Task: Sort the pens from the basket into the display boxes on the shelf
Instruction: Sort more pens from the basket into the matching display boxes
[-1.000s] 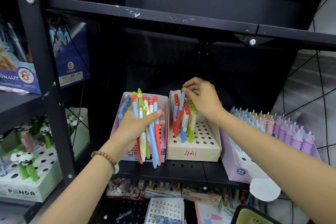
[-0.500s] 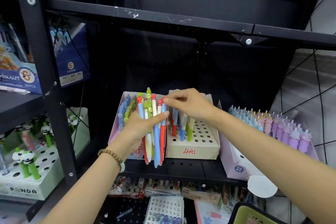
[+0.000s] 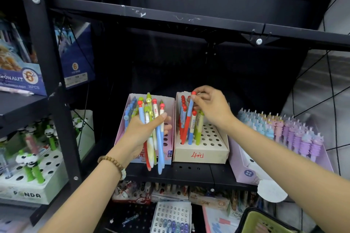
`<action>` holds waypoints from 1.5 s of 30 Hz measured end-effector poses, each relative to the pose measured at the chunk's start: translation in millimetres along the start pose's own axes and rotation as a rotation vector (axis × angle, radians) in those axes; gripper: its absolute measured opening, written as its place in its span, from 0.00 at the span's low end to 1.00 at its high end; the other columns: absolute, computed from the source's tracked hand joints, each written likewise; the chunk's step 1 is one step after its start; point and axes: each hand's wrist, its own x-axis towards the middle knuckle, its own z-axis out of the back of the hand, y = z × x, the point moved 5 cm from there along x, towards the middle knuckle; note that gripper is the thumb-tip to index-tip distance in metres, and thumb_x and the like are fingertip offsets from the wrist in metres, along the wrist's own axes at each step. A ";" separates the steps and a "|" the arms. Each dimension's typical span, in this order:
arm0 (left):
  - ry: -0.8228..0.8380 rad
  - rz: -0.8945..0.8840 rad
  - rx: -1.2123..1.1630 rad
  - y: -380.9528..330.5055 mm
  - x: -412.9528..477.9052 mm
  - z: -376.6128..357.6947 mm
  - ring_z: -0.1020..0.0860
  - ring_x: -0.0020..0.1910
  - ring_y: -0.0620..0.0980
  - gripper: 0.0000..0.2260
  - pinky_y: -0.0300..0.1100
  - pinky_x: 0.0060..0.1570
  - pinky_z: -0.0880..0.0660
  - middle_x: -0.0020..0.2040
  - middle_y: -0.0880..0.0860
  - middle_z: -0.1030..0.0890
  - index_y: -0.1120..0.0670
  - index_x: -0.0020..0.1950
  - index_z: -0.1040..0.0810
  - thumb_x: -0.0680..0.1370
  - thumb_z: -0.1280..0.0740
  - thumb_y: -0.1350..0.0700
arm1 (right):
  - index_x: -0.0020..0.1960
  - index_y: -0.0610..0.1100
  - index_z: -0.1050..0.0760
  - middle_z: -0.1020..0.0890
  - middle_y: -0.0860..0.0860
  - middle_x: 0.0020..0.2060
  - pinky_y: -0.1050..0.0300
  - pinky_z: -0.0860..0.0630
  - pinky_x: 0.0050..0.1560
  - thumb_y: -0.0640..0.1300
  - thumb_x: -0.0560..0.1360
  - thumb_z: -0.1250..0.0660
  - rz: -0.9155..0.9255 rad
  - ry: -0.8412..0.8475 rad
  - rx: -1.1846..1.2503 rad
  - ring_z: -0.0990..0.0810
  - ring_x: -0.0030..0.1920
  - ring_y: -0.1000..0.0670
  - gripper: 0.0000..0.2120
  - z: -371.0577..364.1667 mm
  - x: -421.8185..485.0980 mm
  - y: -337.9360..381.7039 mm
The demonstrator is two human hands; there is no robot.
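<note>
A black metal shelf [image 3: 191, 173] is filling the view, its back wall sitting in deep shadow where nothing can be made out.

Right hand [image 3: 212, 108]: the thumb and fingertips [image 3: 198, 100] are pinching the upper end of a pen [image 3: 190, 113], just below its red knob. The other fingers are curling behind it, partly hidden. The pen, blue above and red below, is leaning leftwards over the beige box [image 3: 200, 154]. Its lower end is reaching the perforated top among the pens already standing there; whether it is sitting in a hole cannot be told. The right-hand holes of this box are showing empty.

Left hand [image 3: 140, 132]: the thumb [image 3: 160, 118] is pressing across a bundle [image 3: 158, 138] of mixed pens, and the fingers are wrapping round from behind, only their tips showing past the barrels. The bundle is standing roughly upright in front of the pink box [image 3: 169, 104], covering most of it, and its lower ends are hanging past the shelf edge. A bead bracelet [image 3: 111, 161] is sitting on this wrist.

The two boxes are standing side by side and touching. Just to their right, a lilac box [image 3: 244, 166] of pastel pens is running out towards the frame edge. To the left, behind the upright, a panda box [image 3: 26, 194] is being cut off by the frame. The basket [image 3: 244, 219] is showing only as a corner at the bottom edge, its contents too blurred to identify. The trays on the lower shelf are hard to read.
</note>
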 end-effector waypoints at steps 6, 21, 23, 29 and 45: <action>-0.009 0.025 -0.025 0.9 0.1 -0.2 0.16 0.45 0.49 0.13 0.33 0.36 0.22 0.46 0.52 0.14 0.58 0.52 0.19 0.72 0.29 0.52 | 0.50 0.47 0.23 0.18 0.56 0.41 0.66 0.25 0.45 0.45 0.76 0.32 0.119 0.033 -0.262 0.20 0.44 0.58 0.04 -6.0 -4.8 -0.5; -0.006 0.059 0.009 1.2 -2.4 -19.4 0.17 0.50 0.50 0.27 0.46 0.61 0.28 0.45 0.54 0.15 0.57 0.51 0.19 0.60 0.26 0.41 | 0.54 0.48 0.18 0.18 0.54 0.49 0.56 0.27 0.58 0.51 0.78 0.36 0.146 0.102 -0.322 0.23 0.53 0.56 0.12 10.1 -17.7 12.3; -0.008 0.046 0.043 -1.1 -2.3 -26.8 0.17 0.48 0.48 0.27 0.38 0.49 0.25 0.45 0.53 0.15 0.56 0.50 0.18 0.58 0.25 0.40 | 0.52 0.47 0.17 0.16 0.54 0.47 0.59 0.26 0.59 0.52 0.78 0.38 0.060 0.172 -0.075 0.19 0.51 0.58 0.14 12.9 -22.0 15.6; 0.124 0.026 0.050 -11.7 0.7 -70.1 0.16 0.42 0.49 0.18 0.37 0.39 0.21 0.41 0.52 0.14 0.56 0.46 0.17 0.63 0.25 0.45 | 0.52 0.45 0.17 0.15 0.53 0.47 0.71 0.25 0.45 0.45 0.76 0.32 -0.052 0.285 0.159 0.18 0.48 0.60 0.09 28.6 -28.3 12.6; 0.104 0.019 0.023 -2.1 6.5 -54.8 0.16 0.43 0.48 0.12 0.34 0.34 0.22 0.45 0.48 0.14 0.61 0.52 0.19 0.76 0.32 0.53 | 0.46 0.41 0.21 0.17 0.45 0.39 0.47 0.20 0.51 0.38 0.75 0.32 0.021 -0.365 0.061 0.17 0.43 0.44 0.02 86.1 5.9 -40.9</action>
